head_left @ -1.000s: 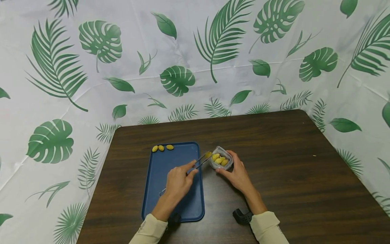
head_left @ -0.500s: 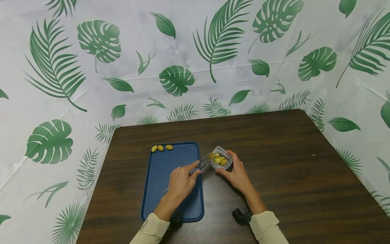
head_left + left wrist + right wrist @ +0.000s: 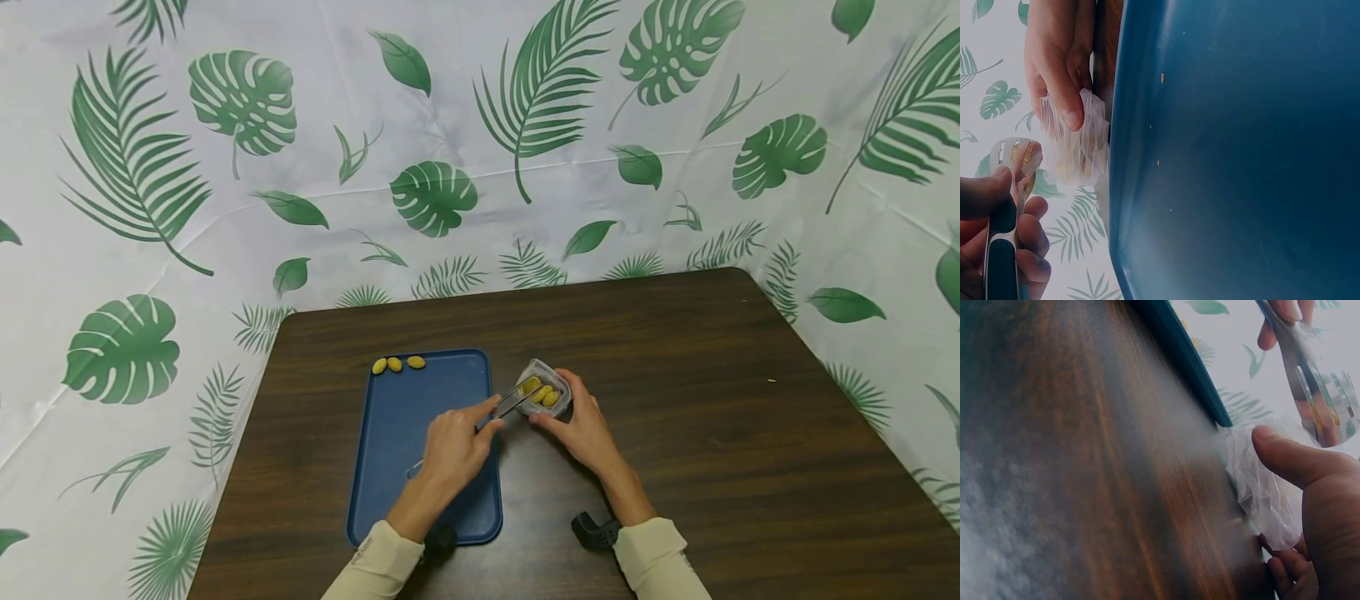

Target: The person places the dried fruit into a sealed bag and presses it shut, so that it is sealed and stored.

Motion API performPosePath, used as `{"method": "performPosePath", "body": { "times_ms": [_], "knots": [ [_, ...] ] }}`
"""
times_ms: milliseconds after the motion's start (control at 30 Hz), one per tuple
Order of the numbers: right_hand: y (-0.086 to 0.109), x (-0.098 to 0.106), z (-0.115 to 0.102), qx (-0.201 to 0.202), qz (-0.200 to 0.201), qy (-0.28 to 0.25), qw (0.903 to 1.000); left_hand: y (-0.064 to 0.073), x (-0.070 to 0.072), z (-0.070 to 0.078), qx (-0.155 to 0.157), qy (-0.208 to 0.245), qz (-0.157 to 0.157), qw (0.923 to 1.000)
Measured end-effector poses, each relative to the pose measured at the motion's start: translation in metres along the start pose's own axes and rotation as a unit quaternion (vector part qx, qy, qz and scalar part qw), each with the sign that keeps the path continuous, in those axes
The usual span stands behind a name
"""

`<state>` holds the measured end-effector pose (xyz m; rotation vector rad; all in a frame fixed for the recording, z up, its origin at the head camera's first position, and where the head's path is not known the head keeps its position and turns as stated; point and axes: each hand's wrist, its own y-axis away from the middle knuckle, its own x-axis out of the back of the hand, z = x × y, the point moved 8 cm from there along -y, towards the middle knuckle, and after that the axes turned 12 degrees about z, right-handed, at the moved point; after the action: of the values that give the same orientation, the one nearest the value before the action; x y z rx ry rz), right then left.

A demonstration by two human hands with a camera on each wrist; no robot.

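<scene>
Glossy metal tongs (image 3: 1298, 359); crinkled, translucent plastic container (image 3: 1095, 147); smooth, plastic-looking tray (image 3: 1241, 156); satiny wood-grain bench (image 3: 675, 375); creased, matt cloth backdrop (image 3: 457, 92).

Soft, even light fills the head view, leaving a faint sheen on the table (image 3: 540, 500). Both wrist views are dimmer; in the right one the tub (image 3: 1266, 500) looks hazy and speckled glare blurs the lower left.

tongs (image 3: 517, 404) block left side of container (image 3: 538, 367); passage over tray's (image 3: 461, 379) far-right corner
</scene>
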<state>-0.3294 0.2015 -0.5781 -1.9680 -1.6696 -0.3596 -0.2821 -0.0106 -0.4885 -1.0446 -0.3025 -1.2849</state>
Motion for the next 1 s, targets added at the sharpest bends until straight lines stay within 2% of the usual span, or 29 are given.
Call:
{"method": "performPosePath", "body": {
  "times_ms": [367,667,1000],
  "knots": [
    [0.0003,-0.0005,-0.0004,0.003,-0.001,-0.009,1.0000,-0.0016,-0.0022,0.0033,-0.006,0.011,-0.003,0.9999],
    [0.0002,-0.0013,0.0007,0.005,-0.002,-0.009,0.9999,-0.0036,-0.0024,0.0038,-0.011,0.012,0.009,0.9998],
    [0.0007,-0.0015,0.0013,0.001,-0.003,-0.007,1.0000,-0.0048,-0.0039,0.0028,0.003,0.014,-0.013,0.9998]
  ]
}}
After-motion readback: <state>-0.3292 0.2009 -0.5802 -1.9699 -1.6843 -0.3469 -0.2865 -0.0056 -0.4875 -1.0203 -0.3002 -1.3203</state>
